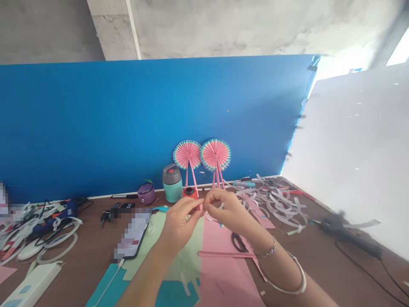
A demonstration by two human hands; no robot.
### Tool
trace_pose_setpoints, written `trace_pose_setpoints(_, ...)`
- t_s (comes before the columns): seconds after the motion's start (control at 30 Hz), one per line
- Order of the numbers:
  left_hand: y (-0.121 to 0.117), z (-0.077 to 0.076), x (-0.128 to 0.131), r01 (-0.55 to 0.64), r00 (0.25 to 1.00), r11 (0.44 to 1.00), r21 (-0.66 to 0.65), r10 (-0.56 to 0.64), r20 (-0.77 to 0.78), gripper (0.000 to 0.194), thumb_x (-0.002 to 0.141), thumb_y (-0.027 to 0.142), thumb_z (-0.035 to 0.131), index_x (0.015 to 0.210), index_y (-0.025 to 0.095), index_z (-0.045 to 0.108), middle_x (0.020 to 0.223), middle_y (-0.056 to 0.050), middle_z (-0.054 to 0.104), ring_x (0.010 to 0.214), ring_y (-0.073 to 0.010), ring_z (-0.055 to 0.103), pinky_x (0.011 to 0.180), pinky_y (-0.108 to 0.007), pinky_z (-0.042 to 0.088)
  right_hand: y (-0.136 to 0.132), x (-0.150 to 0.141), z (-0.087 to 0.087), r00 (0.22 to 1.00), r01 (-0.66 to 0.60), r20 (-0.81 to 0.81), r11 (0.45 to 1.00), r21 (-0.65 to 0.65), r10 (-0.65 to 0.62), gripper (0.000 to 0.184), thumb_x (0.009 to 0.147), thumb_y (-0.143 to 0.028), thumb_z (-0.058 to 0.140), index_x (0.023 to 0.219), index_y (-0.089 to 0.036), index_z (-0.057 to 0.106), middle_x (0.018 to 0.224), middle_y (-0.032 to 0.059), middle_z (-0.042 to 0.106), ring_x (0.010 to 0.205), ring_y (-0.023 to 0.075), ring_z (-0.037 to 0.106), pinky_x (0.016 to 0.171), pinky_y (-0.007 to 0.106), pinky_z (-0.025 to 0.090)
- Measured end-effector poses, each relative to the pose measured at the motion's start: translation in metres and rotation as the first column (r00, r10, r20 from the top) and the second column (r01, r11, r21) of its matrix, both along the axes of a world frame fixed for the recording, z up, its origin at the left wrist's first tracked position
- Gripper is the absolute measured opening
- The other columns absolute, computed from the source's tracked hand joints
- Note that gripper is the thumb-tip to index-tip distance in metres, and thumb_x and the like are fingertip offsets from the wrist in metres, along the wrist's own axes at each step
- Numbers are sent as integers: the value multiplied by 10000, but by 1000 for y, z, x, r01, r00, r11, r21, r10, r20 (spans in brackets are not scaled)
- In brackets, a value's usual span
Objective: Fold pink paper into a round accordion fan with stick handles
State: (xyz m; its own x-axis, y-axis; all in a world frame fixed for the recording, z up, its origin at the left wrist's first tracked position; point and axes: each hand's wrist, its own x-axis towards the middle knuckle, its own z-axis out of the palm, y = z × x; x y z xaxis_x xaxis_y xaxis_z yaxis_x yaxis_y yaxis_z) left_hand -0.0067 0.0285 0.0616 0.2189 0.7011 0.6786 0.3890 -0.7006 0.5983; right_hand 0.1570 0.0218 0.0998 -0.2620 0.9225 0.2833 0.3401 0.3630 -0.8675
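My left hand (181, 219) is closed in a pinch on a small folded pink paper piece (200, 207), mostly covered by the fingers. Against its fingertips, my right hand (226, 209) pinches at the same piece from the other side. Both hands are raised above pink paper (220, 279) and pale green paper (188, 264). Below my right hand lie black-handled scissors (237, 242) and a pink paper strip (223, 254). Two round pleated pink paper fans (188, 153) with pink legs lean on the blue partition behind.
A teal and grey jar (173, 185), a purple pot (146, 194) and a phone (134, 234) are behind and left. White paper strips (275, 202) pile up at right, near a black glue gun (348, 236). A power strip (33, 285) lies front left.
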Motion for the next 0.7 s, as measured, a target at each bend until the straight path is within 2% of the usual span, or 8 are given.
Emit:
trace_pose_setpoints(0.13, 0, -1, -1, 10, 1000, 1000, 0, -10, 4, 174, 837, 216, 570, 969, 188, 681, 797, -29, 630, 699, -102, 577, 637, -195, 471, 2, 2, 0, 999, -28, -42, 999, -31, 26, 85, 744, -215, 532, 678, -174, 566, 752, 3, 557, 608, 98, 485, 535, 221, 402)
trace_pose_setpoints(0.3, 0, -1, -1, 11, 1000, 1000, -5, -11, 8, 178, 832, 212, 574, 975, 192, 679, 809, -30, 641, 713, -107, 592, 646, -197, 481, 6, 5, -2, 997, -50, -55, 999, -16, 49, 81, 725, -200, 551, 655, -169, 578, 724, -8, 565, 619, 96, 496, 578, 223, 410)
trace_pose_setpoints(0.53, -2, 5, -1, -1, 1000, 1000, 21, 1, 15, 175, 820, 195, 583, 965, 198, 681, 804, -36, 647, 694, -115, 592, 611, -205, 486, 10, 8, -6, 990, -71, -128, 997, -38, 65, 131, 766, -295, 589, 736, -174, 627, 777, 4, 565, 613, 97, 483, 555, 236, 390)
trace_pose_setpoints(0.7, -2, 3, -2, 28, 1000, 999, 40, -28, -12, 180, 827, 188, 577, 982, 206, 667, 815, -33, 641, 707, -118, 586, 645, -223, 482, 15, 12, -10, 984, -89, -163, 985, -146, 65, 205, 703, -351, 680, 697, -166, 592, 696, -8, 549, 574, 92, 445, 517, 230, 345)
